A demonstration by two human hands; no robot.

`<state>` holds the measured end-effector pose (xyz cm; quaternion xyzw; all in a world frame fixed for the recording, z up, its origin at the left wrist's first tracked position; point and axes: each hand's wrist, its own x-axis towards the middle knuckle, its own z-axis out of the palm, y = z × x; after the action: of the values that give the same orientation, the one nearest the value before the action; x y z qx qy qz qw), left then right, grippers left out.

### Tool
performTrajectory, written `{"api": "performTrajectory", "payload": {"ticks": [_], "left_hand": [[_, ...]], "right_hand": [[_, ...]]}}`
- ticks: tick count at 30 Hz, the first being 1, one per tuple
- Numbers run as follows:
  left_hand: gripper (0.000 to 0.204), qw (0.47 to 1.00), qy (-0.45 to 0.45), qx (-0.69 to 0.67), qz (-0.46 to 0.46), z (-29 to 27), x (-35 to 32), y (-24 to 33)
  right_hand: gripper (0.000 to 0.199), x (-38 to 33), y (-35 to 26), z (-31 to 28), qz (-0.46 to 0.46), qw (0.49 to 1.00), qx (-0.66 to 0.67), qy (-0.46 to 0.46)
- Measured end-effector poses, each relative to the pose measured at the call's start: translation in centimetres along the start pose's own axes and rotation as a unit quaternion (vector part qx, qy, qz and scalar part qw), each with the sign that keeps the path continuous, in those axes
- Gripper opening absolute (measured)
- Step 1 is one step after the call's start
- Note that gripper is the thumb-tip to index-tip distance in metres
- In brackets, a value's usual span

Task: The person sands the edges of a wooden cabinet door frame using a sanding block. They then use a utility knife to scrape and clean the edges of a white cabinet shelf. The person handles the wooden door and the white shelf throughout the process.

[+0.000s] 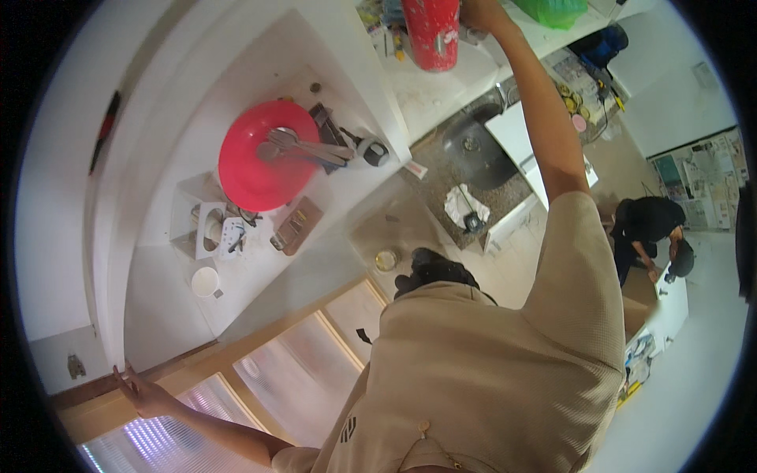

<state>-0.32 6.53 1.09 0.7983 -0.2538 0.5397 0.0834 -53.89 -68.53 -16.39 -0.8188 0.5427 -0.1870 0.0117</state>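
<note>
Left hand: the person's bare left hand (143, 396), lower left of the frame, has its fingertips at the lower end of a long white panel (112, 299); fingers are slightly parted, though whether they pinch the edge I cannot tell.
White panel: runs from the upper left down to those fingertips, its edge bowed by the lens.
Right hand: the bare right hand (475, 13), at the top edge of the frame, is just beside a scuffed red cylinder (434, 35); the frame cuts the hand, so I cannot tell whether its fingers are spread, pressed together or gripping.
Red cylinder: top centre, partly cut off by the frame, over a white countertop (477, 72).
Red basin: a round red plastic basin (246, 173), left of centre, with long-handled silver metal spoons (268, 150) lying in it.
Around the basin: a round black-and-grey device (373, 151) to its right; a brown rectangular case (298, 226) below; a round white cup (205, 281) at lower left.
Sink: a dark basin-shaped sink (473, 150), right of centre, with a crumpled white cloth (456, 206) below it.
Far right: a co-worker in dark clothes (653, 223), bending forward.
</note>
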Motion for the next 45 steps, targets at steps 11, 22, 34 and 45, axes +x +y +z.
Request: {"api": "performTrajectory", "payload": {"ticks": [11, 22, 34, 45], "left_hand": [[0.022, 0.991, 0.06, -0.106, 0.052, 1.5, -1.0, -3.8], [0.033, 0.983, 0.04, -0.152, -0.092, -1.6, 0.3, 3.7], [0.05, 0.991, 0.002, -0.137, -0.003, -4.4, -0.1, 4.2], [0.046, 0.917, 0.043, -0.383, 0.1, -6.1, 0.3, 21.0]], "right_hand": [[0.041, 0.5, 0.0, 1.2, -0.076, 0.994, 0.062, 0.054], [0.045, 2.3, 10.3, 7.0, -0.004, 0.951, 0.309, -0.023], [0.034, -24.0, 4.7, -9.0, 0.1, 0.83, 0.439, 0.329], [0.028, -30.4, -16.6, -15.9, -0.091, 0.779, 0.607, 0.131]]}}
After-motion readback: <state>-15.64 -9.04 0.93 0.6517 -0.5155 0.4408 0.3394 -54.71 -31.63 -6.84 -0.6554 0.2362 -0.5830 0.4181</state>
